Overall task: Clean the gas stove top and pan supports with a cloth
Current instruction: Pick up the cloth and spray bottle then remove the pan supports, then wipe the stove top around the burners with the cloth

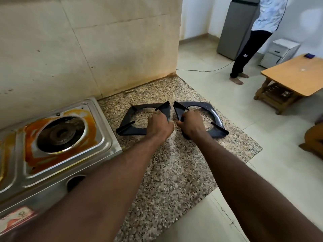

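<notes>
Left hand (160, 126): grips left pan support (127, 118); lay it flat on the counter (174, 172).
Right hand (190, 125): grips right pan support (215, 117); keep your two supports from clashing.

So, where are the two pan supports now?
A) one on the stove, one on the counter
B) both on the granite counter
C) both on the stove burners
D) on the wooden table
B: the left hand grips one pan support and the right hand the other pan support, both on the granite counter beside the stove.
</notes>
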